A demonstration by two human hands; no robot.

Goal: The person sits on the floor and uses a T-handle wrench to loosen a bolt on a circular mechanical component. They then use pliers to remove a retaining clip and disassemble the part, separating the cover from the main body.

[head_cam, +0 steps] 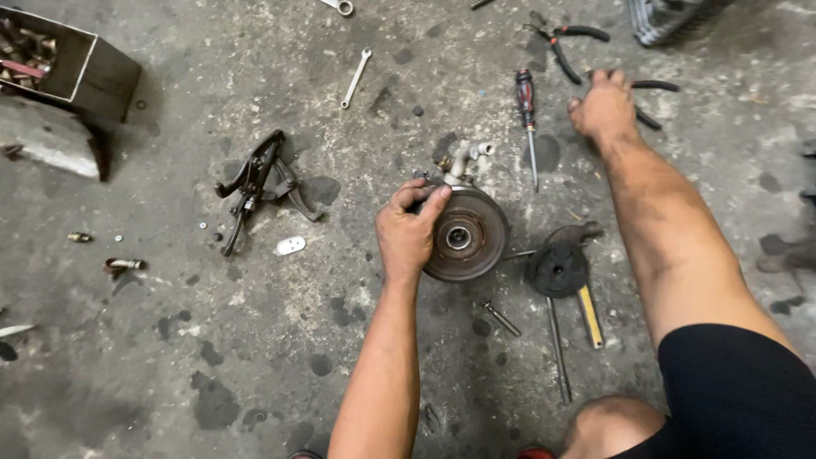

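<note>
We count two hands [408, 234], one rusty pulley assembly [466, 234], one screwdriver [527, 110], two pliers [565, 47], one puller [255, 183], two wrenches [355, 78], one black disc [557, 269].

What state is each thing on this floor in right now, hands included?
Left hand: gripping the rusty round pulley unit, which lies flat.
Right hand: resting on black-handled pliers.
Red-and-black screwdriver: lying loose, untouched.
Black three-jaw puller: lying on its side.
Silver wrench: lying flat.
Metal box: open.
</note>
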